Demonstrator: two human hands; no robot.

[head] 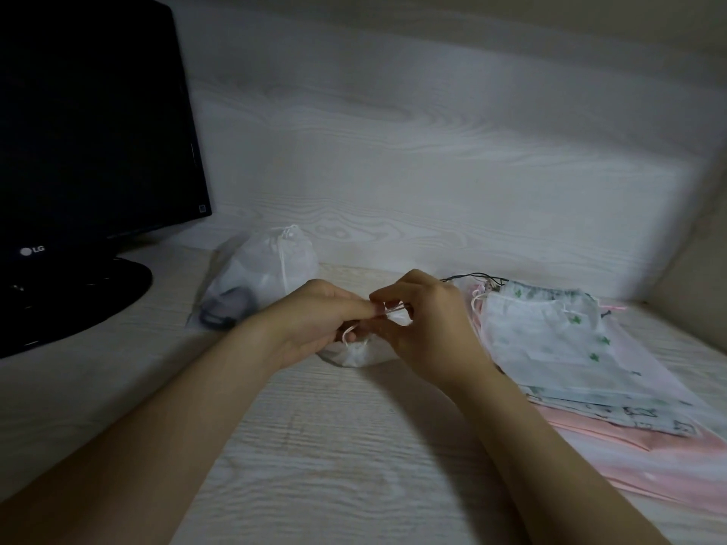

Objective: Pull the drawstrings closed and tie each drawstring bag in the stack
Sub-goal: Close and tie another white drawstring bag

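At centre bench (314, 446), the left hand (314, 322) and right hand (430, 328) each pinch the white drawstring (391, 309) above a small gathered bag (354, 355). A slack pinch could let the knot slip. The stack (550, 348) lies at 3 o'clock, a tied bag (271, 265) at 11.

Dim, soft, wide-angle edge distortion

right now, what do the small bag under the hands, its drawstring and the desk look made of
Small bag: thin white fabric, perhaps non-woven, matte, faintly see-through; it crumples softly.
Drawstring: thin white cord, likely cotton or polyester, limp where the left hand and right hand pinch it.
Desk: pale wood-grain laminate, probably printed, smooth, low sheen.
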